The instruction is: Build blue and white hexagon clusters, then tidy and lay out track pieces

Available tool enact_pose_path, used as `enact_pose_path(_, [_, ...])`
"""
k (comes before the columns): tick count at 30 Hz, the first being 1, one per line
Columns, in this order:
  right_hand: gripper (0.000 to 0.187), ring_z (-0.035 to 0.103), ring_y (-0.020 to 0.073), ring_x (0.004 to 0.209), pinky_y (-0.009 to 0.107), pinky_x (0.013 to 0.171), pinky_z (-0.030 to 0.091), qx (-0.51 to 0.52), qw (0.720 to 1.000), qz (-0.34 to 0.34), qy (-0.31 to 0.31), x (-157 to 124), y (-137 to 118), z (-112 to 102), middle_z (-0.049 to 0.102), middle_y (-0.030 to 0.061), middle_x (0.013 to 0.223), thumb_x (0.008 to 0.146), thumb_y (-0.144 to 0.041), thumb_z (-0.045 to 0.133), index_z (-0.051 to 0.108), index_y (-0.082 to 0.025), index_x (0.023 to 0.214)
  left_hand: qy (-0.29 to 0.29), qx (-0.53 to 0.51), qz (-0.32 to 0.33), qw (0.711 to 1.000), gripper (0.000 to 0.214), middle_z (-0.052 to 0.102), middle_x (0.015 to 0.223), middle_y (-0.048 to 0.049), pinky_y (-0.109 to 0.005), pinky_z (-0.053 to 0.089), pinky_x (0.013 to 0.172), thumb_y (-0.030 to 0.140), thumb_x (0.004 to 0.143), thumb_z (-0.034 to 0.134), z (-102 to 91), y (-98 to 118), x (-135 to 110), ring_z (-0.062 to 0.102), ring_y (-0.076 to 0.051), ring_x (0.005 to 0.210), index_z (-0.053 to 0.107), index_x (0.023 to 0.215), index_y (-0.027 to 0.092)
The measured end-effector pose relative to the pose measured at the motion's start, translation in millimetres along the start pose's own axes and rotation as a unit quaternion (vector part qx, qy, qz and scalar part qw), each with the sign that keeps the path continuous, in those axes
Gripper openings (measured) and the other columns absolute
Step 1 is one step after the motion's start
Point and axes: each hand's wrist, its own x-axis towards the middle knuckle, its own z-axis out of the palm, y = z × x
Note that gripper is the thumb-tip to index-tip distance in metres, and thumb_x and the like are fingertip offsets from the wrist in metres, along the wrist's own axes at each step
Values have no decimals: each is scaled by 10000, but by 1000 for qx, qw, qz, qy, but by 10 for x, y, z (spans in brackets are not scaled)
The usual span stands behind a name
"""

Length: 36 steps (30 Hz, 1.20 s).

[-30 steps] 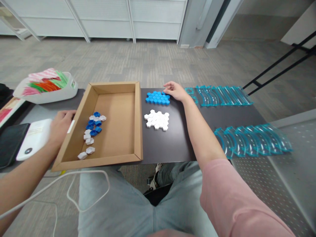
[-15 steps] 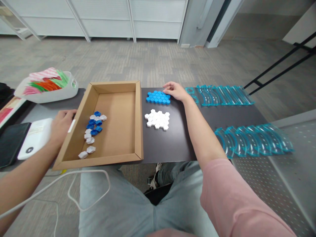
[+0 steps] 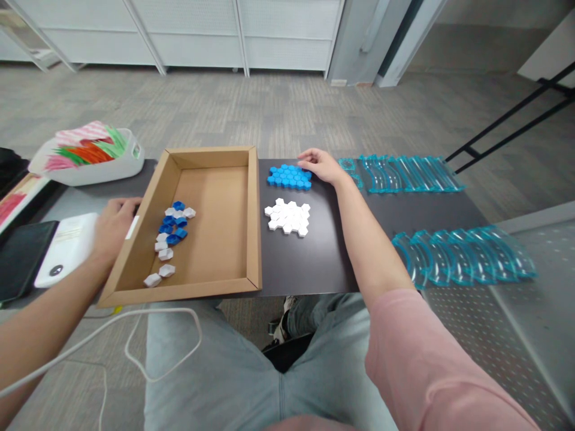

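On the dark, smooth counter (image 3: 321, 269), a flat cluster of bright-blue hexagonal plastic pieces (image 3: 288, 177) lies near the far edge, with a matching cluster of white hexagonal pieces (image 3: 288, 217) just below it, nearer the front edge. The right hand (image 3: 320, 165) rests fingertips at the blue cluster's right end, loosely curled; whether it pinches a piece cannot be told. The left hand (image 3: 115, 226), fingers bent, is beside the open brown cardboard box (image 3: 251, 227); its grip is unclear.
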Motion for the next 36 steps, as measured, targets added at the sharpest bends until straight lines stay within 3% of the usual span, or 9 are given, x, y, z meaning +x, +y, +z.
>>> enact_pose_path(5, [161,749,227,898,417,962,643,-22,1000,4,12,4,-3,8,801,30,933,970,-318,883,766,-238,1047,12,-2,23,1000,749,613,1589,-259,-522,506,1327,428,1033,389,36,-42,-8,596,-404,1543,597,1676,104])
enact_pose_path(13, [116,757,219,929,417,982,646,-36,999,9,26,60,-91,-24,831,58,1028,1019,-319,843,758,-241,1030,-16,-10,23,1000,744,593,1610,-321,-620,512,1300,383,1055,389,-175,193,-118,595,-478,1521,597,1679,35])
enact_pose_path(20, [275,724,219,946,421,977,626,-97,994,-49,0,70,-509,60,813,61,1049,997,-479,881,770,-239,1070,-10,-39,20,999,686,591,1628,-303,-628,502,1280,332,1085,432,-270,335,-226,597,-473,1487,603,1694,65])
enact_pose_path(23, [353,709,219,922,402,924,610,-133,985,-91,-53,-47,-852,319,810,59,1049,1004,-559,859,794,-235,1130,-5,-57,21,998,674,585,1637,-299,-607,486,1283,353,1107,456,-287,359,-268,585,-461,1492,602,1701,69])
enact_pose_path(27, [348,717,231,916,379,864,590,-183,952,-177,-170,-375,-1311,916,827,69,1070,1049,-552,805,826,-231,1182,14,-92,33,995,640,597,1646,-279,-585,479,1280,348,1102,498,-245,361,-288,575,-456,1508,645,1678,109])
enact_pose_path(30, [294,742,237,947,365,852,584,-194,908,-234,-289,-683,-1566,1458,839,83,1113,1110,-498,756,828,-233,1214,45,-109,26,993,605,617,1631,-267,-600,473,1282,366,1091,532,-172,353,-274,582,-465,1516,688,1640,163])
enact_pose_path(33, [203,768,244,1042,371,918,581,-222,846,-276,-398,-918,-1782,1973,842,80,1178,1143,-376,739,810,-236,1272,60,-122,30,990,595,621,1633,-265,-618,457,1296,402,1091,549,-112,349,-262,583,-470,1522,699,1621,175])
enact_pose_path(36, [240,767,269,1146,376,921,550,-306,798,-304,-421,-992,-1961,2363,833,82,1318,1113,-273,773,791,-262,1353,66,-130,34,989,592,623,1632,-267,-623,452,1297,426,1103,538,-92,350,-263,580,-471,1523,699,1612,170])
